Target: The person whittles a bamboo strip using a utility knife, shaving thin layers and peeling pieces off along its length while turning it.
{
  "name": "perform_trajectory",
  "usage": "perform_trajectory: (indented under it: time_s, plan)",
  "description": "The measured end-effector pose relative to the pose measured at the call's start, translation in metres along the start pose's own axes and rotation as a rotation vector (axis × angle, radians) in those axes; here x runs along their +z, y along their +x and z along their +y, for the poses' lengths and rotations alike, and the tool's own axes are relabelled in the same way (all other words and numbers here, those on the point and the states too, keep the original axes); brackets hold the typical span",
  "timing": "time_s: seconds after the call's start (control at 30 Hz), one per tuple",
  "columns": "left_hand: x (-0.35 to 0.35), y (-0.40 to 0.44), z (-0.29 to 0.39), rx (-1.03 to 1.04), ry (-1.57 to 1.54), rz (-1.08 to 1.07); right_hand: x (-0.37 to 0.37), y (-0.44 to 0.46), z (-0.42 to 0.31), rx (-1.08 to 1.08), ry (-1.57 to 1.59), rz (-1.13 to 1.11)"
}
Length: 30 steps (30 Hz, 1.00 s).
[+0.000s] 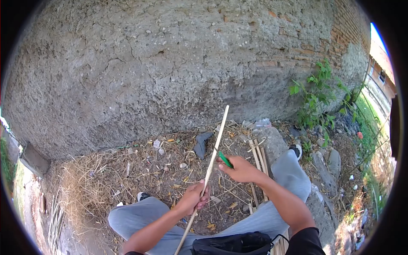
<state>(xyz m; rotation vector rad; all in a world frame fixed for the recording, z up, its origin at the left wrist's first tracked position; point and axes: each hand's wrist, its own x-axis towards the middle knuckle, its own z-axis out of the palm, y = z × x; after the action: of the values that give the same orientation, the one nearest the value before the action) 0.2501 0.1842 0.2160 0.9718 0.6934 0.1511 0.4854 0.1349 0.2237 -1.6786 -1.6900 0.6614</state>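
A long pale strip of wood or cane (pixel 219 138) slants up from my lap towards the wall. My left hand (pixel 194 198) is wrapped round its lower middle. Higher up and to the right, my right hand (pixel 239 168) is closed on a green-handled knife (pixel 225 160), whose dark blade lies against the strip. Beyond my right hand, several similar strips (pixel 258 156) lie on the ground.
A cracked mud-and-brick wall (pixel 170 72) rises in front. A leafy plant (pixel 316 95) grows at its foot on the right, near flat stones (pixel 334 163). Straw (pixel 80 182) and litter cover the ground. A black bag (pixel 233 244) lies at my lap.
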Motion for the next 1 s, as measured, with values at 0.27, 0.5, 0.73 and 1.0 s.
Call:
perform_trajectory:
  time_s: [0.27,0.5,0.73,1.0]
  plan:
    - [-0.002,-0.004,-0.017,0.063,-0.138,0.067,0.016,-0.009,-0.026,0.021,-0.494,0.156]
    - [-0.004,-0.011,-0.014,0.06,-0.112,-0.019,0.034,-0.004,-0.005,-0.146,-0.485,0.245]
    - [-0.003,-0.007,-0.028,0.045,-0.017,0.122,0.044,-0.004,-0.026,0.054,-0.573,0.195]
    - [-0.003,-0.008,-0.027,0.043,0.07,0.126,0.055,0.002,-0.01,0.16,-0.583,0.123]
